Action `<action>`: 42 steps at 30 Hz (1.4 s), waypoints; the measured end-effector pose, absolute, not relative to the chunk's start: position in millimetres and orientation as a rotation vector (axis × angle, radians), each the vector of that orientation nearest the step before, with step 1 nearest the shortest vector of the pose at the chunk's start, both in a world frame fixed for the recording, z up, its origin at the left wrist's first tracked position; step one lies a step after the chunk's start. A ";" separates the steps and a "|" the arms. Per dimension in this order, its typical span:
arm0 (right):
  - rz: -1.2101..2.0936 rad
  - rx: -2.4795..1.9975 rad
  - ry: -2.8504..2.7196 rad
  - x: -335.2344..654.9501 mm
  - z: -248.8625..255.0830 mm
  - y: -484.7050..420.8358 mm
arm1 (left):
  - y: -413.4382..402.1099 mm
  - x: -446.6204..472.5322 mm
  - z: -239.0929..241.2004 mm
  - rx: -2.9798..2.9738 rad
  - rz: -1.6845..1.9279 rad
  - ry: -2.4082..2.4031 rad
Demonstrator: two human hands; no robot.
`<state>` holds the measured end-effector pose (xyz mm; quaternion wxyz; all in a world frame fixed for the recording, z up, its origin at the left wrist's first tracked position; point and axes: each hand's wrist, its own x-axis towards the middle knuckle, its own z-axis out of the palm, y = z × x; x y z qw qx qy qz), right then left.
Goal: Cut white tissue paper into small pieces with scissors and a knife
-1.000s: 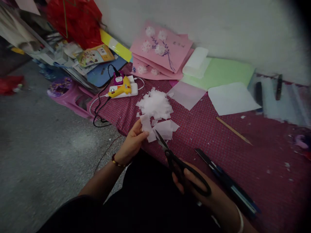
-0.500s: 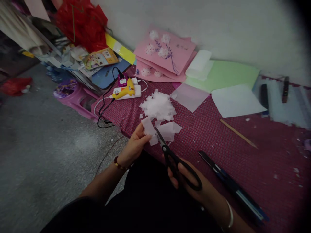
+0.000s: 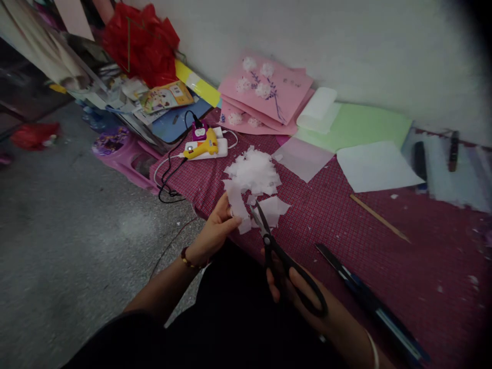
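My left hand pinches a strip of white tissue paper above the near edge of the red checked cloth. Black scissors sit in my right hand, fingers through the loops, blades slightly apart with their tips at the strip. Just beyond lies a heap of cut white paper pieces, with a few larger pieces beside the blades.
A yellow glue gun lies on a white power strip at the cloth's left edge. Pink flower cards, a green sheet, white sheets, a wooden stick and a dark ruler lie around. Clutter and a pink stool stand left.
The scissors have come closer to the tissue strip and the blades have opened a little at it. My left hand has turned the strip slightly. The view has shifted a little.
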<state>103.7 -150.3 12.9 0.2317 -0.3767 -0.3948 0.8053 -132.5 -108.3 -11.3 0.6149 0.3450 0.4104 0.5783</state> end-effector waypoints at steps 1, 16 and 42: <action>2.210 -1.021 -1.128 108.8 15.9 -148.9 | -107.3 -136.2 -8.6 0.788 1.312 0.926; 2.254 -1.016 -1.281 118.4 28.1 -106.9 | -62.8 -192.8 22.3 0.652 0.807 0.667; 2.381 -0.769 -1.146 110.4 15.5 -129.1 | -50.8 -199.6 26.5 0.872 0.877 0.701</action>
